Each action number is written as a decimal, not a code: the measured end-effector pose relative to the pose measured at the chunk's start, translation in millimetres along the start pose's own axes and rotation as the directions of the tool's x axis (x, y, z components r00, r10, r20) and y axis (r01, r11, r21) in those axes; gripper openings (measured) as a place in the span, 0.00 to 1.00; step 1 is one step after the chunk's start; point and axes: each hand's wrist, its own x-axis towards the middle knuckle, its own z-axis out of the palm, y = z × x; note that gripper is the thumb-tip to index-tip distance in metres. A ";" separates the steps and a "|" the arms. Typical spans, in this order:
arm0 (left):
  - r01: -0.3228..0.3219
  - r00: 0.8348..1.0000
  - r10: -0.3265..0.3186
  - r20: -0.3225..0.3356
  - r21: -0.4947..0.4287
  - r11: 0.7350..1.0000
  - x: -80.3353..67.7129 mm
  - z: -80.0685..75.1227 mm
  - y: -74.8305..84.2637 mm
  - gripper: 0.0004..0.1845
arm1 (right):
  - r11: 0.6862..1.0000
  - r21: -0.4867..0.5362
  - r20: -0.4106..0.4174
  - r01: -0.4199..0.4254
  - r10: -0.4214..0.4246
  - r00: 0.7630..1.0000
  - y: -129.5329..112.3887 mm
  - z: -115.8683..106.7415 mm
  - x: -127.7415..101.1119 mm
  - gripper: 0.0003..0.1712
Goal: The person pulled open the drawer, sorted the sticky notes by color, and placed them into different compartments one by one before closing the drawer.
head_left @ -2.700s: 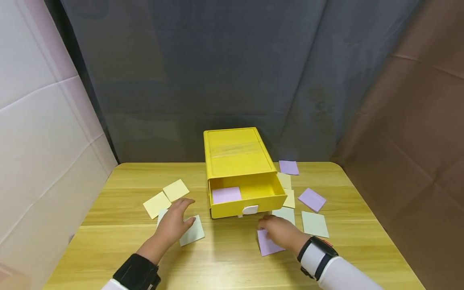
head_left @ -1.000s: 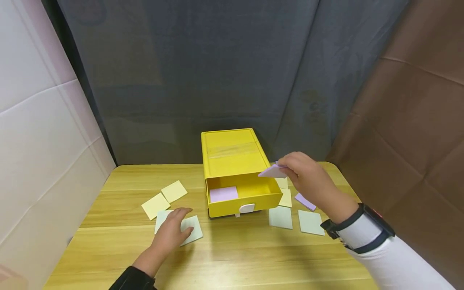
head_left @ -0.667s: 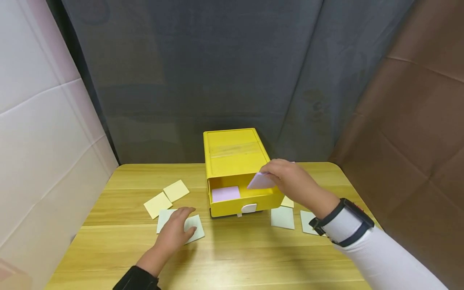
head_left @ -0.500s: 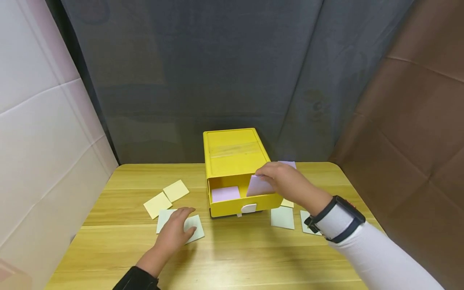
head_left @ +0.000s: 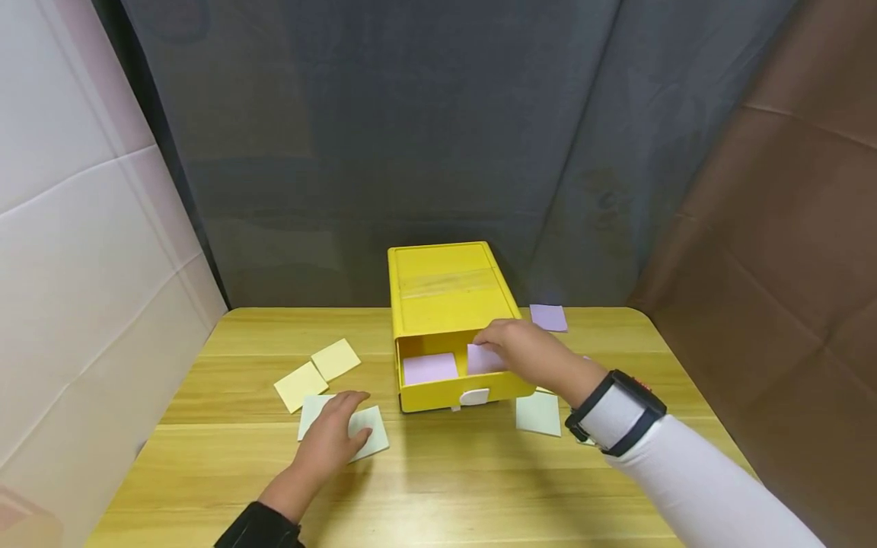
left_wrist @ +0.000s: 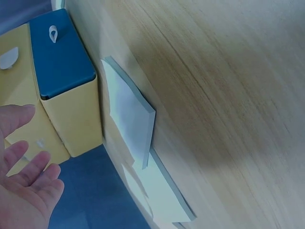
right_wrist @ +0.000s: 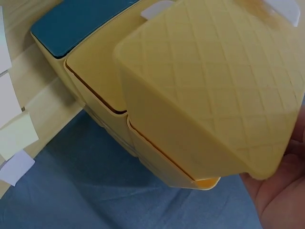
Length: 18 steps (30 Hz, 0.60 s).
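Observation:
A yellow drawer (head_left: 432, 397) stands pulled out from the top of a drawer unit (head_left: 445, 289). Reaching over its right wall, my right hand (head_left: 530, 350) pinches a purple sticky note pad (head_left: 482, 361) inside the drawer. To the left in the same drawer lies another purple pad (head_left: 430, 369). In the right wrist view the drawer front (right_wrist: 205, 90) hides the fingertips. My left hand (head_left: 331, 434) hovers with spread, relaxed fingers above two pale green sticky note pads, one visible right of it (head_left: 371, 434). In the left wrist view nothing is in the left hand (left_wrist: 26, 191).
Two cream pads (head_left: 301, 386) lie left of the unit on the wooden table (head_left: 438, 487). To its right are a pale green pad (head_left: 538, 414) and a purple pad (head_left: 548, 317); my right arm covers others. The unit's lowest drawer is blue (left_wrist: 62, 52).
My right hand has lifted the purple pad from the table in front of the unit, carried it over the drawer and lowered it inside. My left hand stays nearly still.

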 end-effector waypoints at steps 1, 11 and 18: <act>-0.001 1.000 0.001 -0.001 0.001 1.000 -0.5 0.0 -0.1 0.27 | 1.000 0.003 0.007 -0.008 0.008 1.000 -0.3 0.8 -0.1 0.12; 0.000 1.000 0.000 -0.018 0.010 1.000 -4.8 -0.4 -0.3 0.26 | 0.997 0.036 0.047 -0.062 0.061 0.997 -2.4 4.3 -1.9 0.17; -0.006 1.000 0.006 -0.014 0.014 1.000 -5.7 -1.4 0.3 0.26 | 0.996 0.056 0.041 -0.063 0.061 0.997 -3.8 5.3 -5.4 0.18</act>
